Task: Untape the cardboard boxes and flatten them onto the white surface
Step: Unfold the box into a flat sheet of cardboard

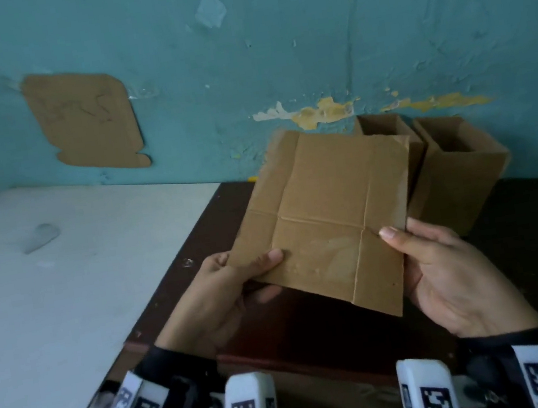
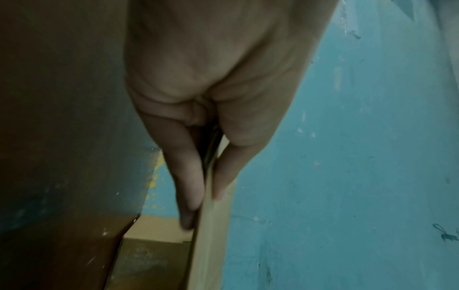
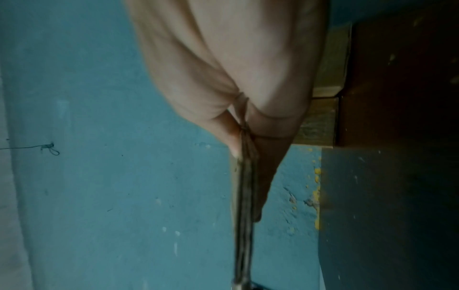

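I hold the flattened box in the air above the dark surface, one hand at each near corner. My left hand pinches the near left corner, thumb on top and fingers underneath; my right hand pinches the near right edge the same way. I judge this two-point hold keeps the panels pressed flat and stops the creases from springing open while the sheet is carried. The white surface, where it must go, lies to the left, beside the dark one; the sheet is not yet over it. Two open boxes stand at the far right against the blue wall, so I judge the task is only partly done. A cardboard piece is stuck to the wall at the far left. The head view shows the whole layout and both grips from above. The left wrist view adds the sheet edge-on, with the fingers lying straight against its underside, which the head view hides. The right wrist view shows the layered edge clamped between thumb and fingers, blurred.
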Demonstrator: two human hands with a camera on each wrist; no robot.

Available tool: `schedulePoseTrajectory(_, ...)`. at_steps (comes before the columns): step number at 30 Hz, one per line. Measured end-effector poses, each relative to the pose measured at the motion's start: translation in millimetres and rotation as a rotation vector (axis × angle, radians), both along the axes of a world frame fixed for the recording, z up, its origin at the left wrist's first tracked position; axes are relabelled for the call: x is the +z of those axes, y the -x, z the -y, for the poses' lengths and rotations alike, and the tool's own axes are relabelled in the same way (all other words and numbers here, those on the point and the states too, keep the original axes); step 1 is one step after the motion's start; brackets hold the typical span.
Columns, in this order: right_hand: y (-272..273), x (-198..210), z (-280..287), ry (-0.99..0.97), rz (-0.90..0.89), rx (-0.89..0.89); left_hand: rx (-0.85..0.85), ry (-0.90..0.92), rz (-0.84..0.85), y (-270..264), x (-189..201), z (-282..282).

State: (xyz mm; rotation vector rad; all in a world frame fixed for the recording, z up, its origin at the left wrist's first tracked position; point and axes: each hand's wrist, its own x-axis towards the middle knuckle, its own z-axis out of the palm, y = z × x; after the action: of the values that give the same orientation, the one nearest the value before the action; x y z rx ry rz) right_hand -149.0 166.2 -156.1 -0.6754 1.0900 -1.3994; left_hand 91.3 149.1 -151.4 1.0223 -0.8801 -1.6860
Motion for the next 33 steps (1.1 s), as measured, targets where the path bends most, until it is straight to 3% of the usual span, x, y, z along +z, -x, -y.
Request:
schedulePoseTrajectory(5, -35.3, 4.0, -0.3, 0.035, -0.033, 0.073, 0.1, -0.034, -0.215, 0.5, 3.2, -6.4)
schedulePoseTrajectory(10, -58.9, 10.0, 11.1, 0.034, -0.118, 0.072, 0.219, -0.039, -0.198, -13.4, 3.1, 4.7)
schedulePoseTrajectory(21, -90.3, 25.9, 37.5, -0.084, -0.068, 0.151, 0.254, -0.086, -0.263, -34.8, -13.7, 34.9)
schedulePoseTrajectory(26, -116.9, 22.9, 54.0, -0.133, -0.054, 0.215, 0.33, -0.079, -0.16, -61.4, -7.4, 44.2)
schedulePoseTrajectory(33, -159.9, 21.1, 66.2, -0.263, -0.03, 0.378, 0.561, 0.137, 0.107, -121.6, 26.7, 48.9)
